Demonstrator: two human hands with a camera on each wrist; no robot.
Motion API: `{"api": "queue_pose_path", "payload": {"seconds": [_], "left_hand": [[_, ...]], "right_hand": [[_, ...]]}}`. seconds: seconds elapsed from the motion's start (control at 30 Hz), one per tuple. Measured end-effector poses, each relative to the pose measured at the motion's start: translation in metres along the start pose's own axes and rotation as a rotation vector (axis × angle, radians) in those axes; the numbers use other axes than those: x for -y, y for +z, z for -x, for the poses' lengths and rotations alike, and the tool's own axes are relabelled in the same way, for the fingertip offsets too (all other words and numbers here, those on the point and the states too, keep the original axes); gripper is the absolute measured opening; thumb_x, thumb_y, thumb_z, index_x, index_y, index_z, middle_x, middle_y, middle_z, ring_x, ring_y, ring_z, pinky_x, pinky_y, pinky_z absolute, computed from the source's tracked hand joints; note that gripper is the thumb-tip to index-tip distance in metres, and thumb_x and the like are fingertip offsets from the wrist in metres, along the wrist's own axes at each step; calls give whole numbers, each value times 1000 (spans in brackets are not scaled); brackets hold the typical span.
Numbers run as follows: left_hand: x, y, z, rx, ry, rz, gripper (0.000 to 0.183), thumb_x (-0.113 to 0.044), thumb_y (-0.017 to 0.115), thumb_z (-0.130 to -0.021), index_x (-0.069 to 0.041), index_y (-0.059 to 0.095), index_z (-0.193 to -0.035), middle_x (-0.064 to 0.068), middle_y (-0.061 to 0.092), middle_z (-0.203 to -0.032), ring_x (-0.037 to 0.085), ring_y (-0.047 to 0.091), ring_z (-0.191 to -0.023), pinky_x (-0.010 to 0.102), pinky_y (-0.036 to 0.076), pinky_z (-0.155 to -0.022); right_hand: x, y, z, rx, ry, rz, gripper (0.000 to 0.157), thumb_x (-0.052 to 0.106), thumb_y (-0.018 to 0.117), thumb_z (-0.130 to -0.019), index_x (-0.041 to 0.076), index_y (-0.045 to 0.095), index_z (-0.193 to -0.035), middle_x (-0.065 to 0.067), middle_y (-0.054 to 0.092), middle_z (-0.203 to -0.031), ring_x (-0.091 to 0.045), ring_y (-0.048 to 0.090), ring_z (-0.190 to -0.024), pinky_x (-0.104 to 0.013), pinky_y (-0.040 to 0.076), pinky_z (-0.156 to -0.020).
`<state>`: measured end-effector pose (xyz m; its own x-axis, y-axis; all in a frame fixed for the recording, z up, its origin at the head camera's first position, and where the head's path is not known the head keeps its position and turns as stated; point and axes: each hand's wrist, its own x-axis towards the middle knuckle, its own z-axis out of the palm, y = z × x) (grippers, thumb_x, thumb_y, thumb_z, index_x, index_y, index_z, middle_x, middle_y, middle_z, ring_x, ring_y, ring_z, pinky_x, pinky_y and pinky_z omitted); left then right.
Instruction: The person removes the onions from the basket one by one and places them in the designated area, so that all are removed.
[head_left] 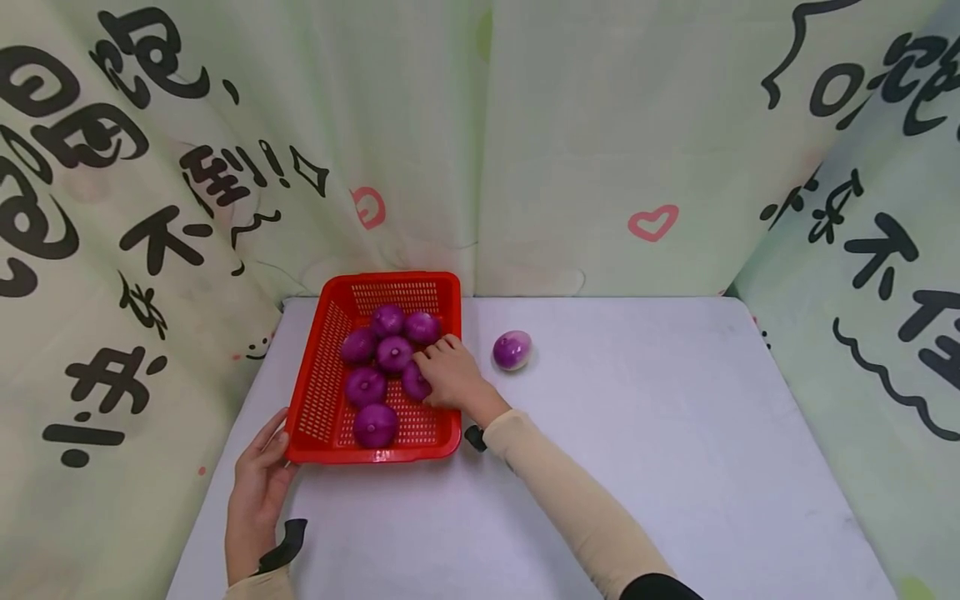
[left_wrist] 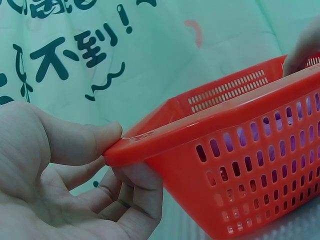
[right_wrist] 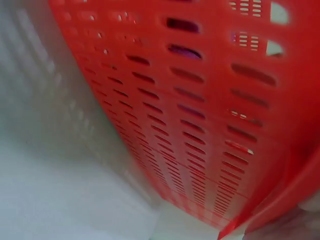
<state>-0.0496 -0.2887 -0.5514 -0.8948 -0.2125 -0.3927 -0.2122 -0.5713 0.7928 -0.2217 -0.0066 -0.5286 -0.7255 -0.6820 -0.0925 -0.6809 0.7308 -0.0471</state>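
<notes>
A red plastic basket (head_left: 303,417) with slotted sides holds several purple onions (head_left: 376,426). At its near left corner my left hand (head_left: 258,492) pinches the rim, thumb (left_wrist: 85,142) on top and fingers curled beneath. My right hand (head_left: 453,379) reaches over the basket's right side, its fingers and thumb around a purple onion (head_left: 415,382) that they partly cover. Outside the basket, to the right, a single purple-and-white onion (head_left: 512,350) lies on the table. The right wrist view shows mostly the slotted basket wall (right_wrist: 190,130), with the hand largely hidden behind the rim.
The basket stands at the back left of a white-covered table (head_left: 637,433). Printed curtains (head_left: 555,150) with black writing hang behind the table and along both sides.
</notes>
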Motion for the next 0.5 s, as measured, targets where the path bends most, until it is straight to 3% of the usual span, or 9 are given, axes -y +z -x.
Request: {"api": "queue_pose_path", "payload": {"seconds": [0.17, 0.5], "left_hand": [[1, 0, 0, 7, 8, 14, 41, -12, 54, -108, -27, 58, -146, -15, 69, -130, 8, 66, -118, 24, 61, -94], [3, -1, -2, -1, 11, -2, 47, -14, 54, -108, -26, 51, -153, -15, 67, -133, 8, 64, -119, 24, 61, -94]], "right_hand": [[2, 2, -1, -18, 21, 11, 65, 42, 84, -85, 14, 61, -139, -6, 69, -132, -26, 57, -126, -42, 34, -120], [5, 2, 0, -52, 46, 24, 56, 40, 83, -85, 13, 65, -131, -6, 72, -126, -25, 61, -123, -42, 33, -122]]}}
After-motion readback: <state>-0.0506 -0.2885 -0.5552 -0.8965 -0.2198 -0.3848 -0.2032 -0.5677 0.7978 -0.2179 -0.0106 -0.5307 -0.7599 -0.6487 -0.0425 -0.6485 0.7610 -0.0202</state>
